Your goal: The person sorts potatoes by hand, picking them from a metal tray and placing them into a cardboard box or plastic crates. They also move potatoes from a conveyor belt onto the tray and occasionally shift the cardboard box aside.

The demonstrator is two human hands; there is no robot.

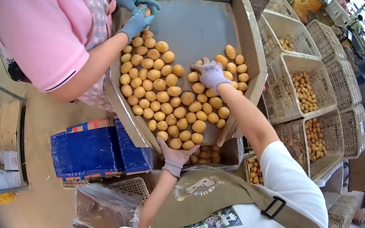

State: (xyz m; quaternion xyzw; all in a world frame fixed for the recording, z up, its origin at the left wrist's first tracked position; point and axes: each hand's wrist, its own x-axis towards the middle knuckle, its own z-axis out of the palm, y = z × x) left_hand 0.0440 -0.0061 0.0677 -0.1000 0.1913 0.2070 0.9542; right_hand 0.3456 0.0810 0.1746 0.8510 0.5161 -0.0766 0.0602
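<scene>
Bright even daylight, blown-out glare from windows (358,4) at right, heavy fisheye bending, black vignette corners, soft shadows, edges slightly blurred

Small round golden fruits (158,86) — plums, perhaps — lie in a single layer on the grey tray (196,28), crowded along its left side and near corner.

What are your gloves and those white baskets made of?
The gloves on the left hand and right hand look like thin knitted fabric: pale, matte and hugging the fingers. The white baskets seem to be plastic or coated wire, going by their stiff open mesh.
</scene>
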